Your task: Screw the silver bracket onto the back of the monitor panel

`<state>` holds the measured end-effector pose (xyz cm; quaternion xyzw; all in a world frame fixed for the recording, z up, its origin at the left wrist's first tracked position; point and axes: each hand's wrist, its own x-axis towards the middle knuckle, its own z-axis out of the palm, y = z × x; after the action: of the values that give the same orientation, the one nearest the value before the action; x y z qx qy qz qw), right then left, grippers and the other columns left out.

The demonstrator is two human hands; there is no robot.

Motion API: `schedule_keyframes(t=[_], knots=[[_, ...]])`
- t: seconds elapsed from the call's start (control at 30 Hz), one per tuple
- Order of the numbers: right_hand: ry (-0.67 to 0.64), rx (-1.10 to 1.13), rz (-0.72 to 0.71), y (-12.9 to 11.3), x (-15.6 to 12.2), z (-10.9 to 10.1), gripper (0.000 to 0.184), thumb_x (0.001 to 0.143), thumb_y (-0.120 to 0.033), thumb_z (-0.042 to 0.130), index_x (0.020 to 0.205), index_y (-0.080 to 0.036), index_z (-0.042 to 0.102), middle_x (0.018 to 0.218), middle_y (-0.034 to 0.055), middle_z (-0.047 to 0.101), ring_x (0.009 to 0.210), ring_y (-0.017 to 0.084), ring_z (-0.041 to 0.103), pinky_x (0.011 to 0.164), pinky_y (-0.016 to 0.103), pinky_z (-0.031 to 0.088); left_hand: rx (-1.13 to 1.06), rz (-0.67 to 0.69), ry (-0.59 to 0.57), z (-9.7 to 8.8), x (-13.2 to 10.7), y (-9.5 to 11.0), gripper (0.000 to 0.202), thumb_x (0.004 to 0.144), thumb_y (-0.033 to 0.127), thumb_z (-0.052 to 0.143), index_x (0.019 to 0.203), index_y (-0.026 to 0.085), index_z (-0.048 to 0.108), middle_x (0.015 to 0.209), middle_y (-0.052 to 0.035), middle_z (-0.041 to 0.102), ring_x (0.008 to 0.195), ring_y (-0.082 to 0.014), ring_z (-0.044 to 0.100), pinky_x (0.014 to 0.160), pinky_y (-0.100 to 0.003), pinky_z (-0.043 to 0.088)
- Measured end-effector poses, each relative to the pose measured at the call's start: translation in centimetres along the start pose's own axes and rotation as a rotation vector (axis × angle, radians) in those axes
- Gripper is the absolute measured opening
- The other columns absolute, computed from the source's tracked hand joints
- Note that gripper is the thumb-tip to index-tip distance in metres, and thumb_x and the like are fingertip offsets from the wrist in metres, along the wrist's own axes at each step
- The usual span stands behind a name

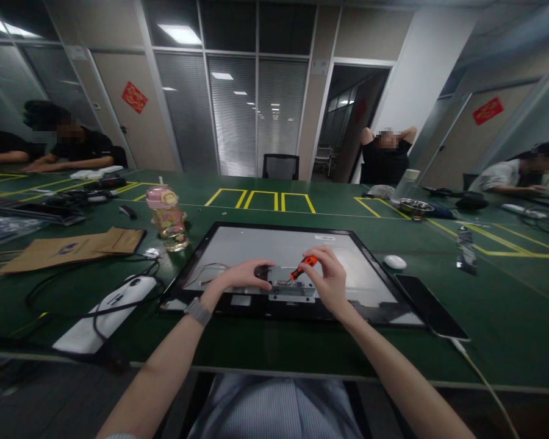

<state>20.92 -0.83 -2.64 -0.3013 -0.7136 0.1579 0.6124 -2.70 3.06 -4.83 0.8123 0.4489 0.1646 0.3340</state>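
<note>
A flat display panel (238, 241) with a black frame and a grey back lies on the green table. Near its front edge sits a metal bracket (293, 294) with a small board. My right hand (332, 277) pinches an orange-and-black screwdriver (304, 267), its shaft angled down to the left at the board. My left hand (244, 275) rests at the bracket's left end, thumb and fingers closed around a small dark object (261, 272) whose kind I cannot make out. A thin cable (205, 271) lies on the panel left of this hand.
Left of the panel are a pink-lidded bottle (167, 219), a brown paper bag (77, 250) and a white power strip (105, 314) with black cables. On the right lie a phone (432, 308) on a charging cable and a white case (394, 262). Several people sit around the table.
</note>
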Motion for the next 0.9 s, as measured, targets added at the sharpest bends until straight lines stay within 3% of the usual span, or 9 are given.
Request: schedule_keyframes(t=[0.1, 0.23, 0.47, 0.63, 0.7, 0.77, 0.9], knots=[[-0.125, 0.081, -0.023, -0.8, 0.1, -0.3, 0.023, 0.088, -0.025, 0.048, 0.107, -0.023, 0.061, 0.102, 0.0089, 0.060, 0.097, 0.022, 0.059, 0.086, 0.040, 0.047, -0.022, 0.014, -0.007, 0.0, 0.0, 0.0, 0.072, 0.063, 0.048, 0.070, 0.126, 0.021, 0.049, 0.132, -0.0050, 0.051, 0.120, -0.0245, 0.047, 0.102, -0.032, 0.034], [-0.245, 0.273, 0.113, -1.1, -0.1, 0.0, 0.035, 0.091, -0.025, 0.043, 0.126, -0.026, 0.048, 0.117, 0.0091, 0.059, 0.103, 0.022, 0.060, 0.091, 0.042, 0.047, -0.041, 0.011, -0.012, 0.0, 0.0, 0.0, 0.072, 0.063, 0.049, 0.071, 0.126, 0.022, 0.048, 0.133, -0.0042, 0.050, 0.120, -0.0246, 0.047, 0.102, -0.032, 0.034], [-0.070, 0.165, 0.068, 0.4, -0.1, 0.3, 0.020, 0.081, -0.025, 0.061, 0.101, -0.026, 0.065, 0.093, 0.0063, 0.056, 0.088, 0.019, 0.058, 0.080, 0.036, 0.051, -0.053, 0.011, -0.009, 0.1, 0.0, 0.1, 0.071, 0.063, 0.048, 0.071, 0.125, 0.022, 0.049, 0.132, -0.0047, 0.051, 0.119, -0.0245, 0.048, 0.100, -0.031, 0.036], [-0.240, 0.273, 0.096, -0.4, 0.1, -0.2, 0.035, 0.090, -0.026, 0.045, 0.124, -0.027, 0.051, 0.120, 0.0101, 0.052, 0.103, 0.022, 0.058, 0.091, 0.043, 0.048, -0.052, -0.012, -0.003, 0.1, -0.1, 0.1, 0.072, 0.062, 0.048, 0.072, 0.125, 0.022, 0.050, 0.131, -0.0050, 0.051, 0.119, -0.0247, 0.048, 0.101, -0.032, 0.035], [-0.275, 0.302, 0.113, -0.5, 0.1, -0.1, 0.039, 0.091, -0.026, 0.045, 0.130, -0.029, 0.045, 0.122, 0.0093, 0.052, 0.102, 0.021, 0.060, 0.091, 0.043, 0.049, -0.045, -0.017, -0.001, 0.0, -0.1, 0.1, 0.072, 0.061, 0.049, 0.072, 0.125, 0.023, 0.050, 0.133, -0.0047, 0.050, 0.120, -0.0252, 0.047, 0.102, -0.033, 0.034], [-0.252, 0.266, 0.110, -0.3, 0.0, 0.0, 0.039, 0.088, -0.025, 0.050, 0.127, -0.029, 0.048, 0.113, 0.0081, 0.056, 0.096, 0.020, 0.061, 0.087, 0.041, 0.051, -0.044, -0.016, -0.003, 0.0, -0.1, 0.1, 0.072, 0.062, 0.049, 0.071, 0.126, 0.023, 0.049, 0.133, -0.0043, 0.050, 0.120, -0.0251, 0.046, 0.102, -0.033, 0.034], [-0.134, 0.135, 0.069, 0.0, 0.0, 0.2, 0.025, 0.078, -0.024, 0.065, 0.103, -0.026, 0.063, 0.091, 0.0046, 0.055, 0.083, 0.018, 0.059, 0.078, 0.035, 0.052, -0.052, 0.025, -0.005, 0.0, -0.1, 0.1, 0.070, 0.063, 0.047, 0.071, 0.125, 0.021, 0.050, 0.130, -0.0049, 0.053, 0.117, -0.0242, 0.049, 0.100, -0.032, 0.035]])
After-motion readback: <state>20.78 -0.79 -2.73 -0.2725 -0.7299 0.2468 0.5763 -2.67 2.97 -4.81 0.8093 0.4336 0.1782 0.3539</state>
